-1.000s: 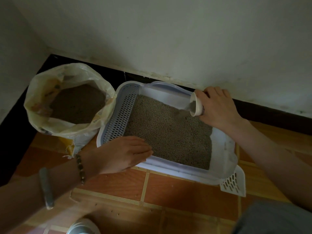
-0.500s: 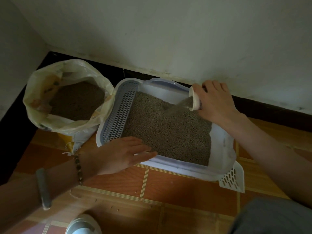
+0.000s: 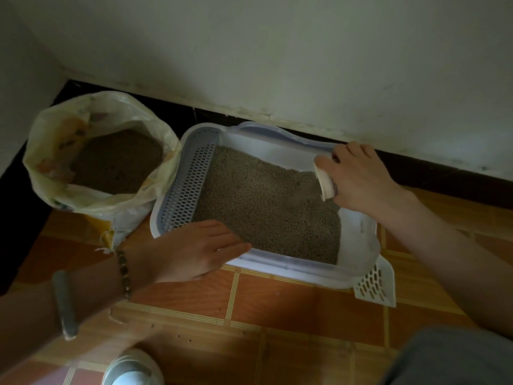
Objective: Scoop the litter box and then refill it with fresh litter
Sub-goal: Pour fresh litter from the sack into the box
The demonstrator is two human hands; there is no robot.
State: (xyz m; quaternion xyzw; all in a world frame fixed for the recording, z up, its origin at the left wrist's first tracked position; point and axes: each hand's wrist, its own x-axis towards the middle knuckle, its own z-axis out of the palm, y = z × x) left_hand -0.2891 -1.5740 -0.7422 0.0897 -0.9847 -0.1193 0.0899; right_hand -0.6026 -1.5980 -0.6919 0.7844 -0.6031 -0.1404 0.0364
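Observation:
A white and pale blue litter box (image 3: 358, 234) stands on the floor against the wall, filled with grey litter (image 3: 266, 207). My right hand (image 3: 358, 182) grips a small white cup (image 3: 324, 182) tipped over the box's right side, and litter streams from its mouth. My left hand (image 3: 194, 251) rests flat with straight fingers on the box's near rim. An open bag of litter (image 3: 111, 159) sits to the left of the box. A white slotted scoop (image 3: 374, 282) lies at the box's near right corner.
The floor is orange-brown tile (image 3: 277, 301). A white wall with a dark baseboard (image 3: 444, 173) runs right behind the box. A white shoe tip (image 3: 130, 368) shows at the bottom edge, and a grey-clad knee (image 3: 455, 359) at the bottom right.
My right hand has tipped the cup further down and shifted it toward the box's right side while litter pours out. My left hand stays on the near rim.

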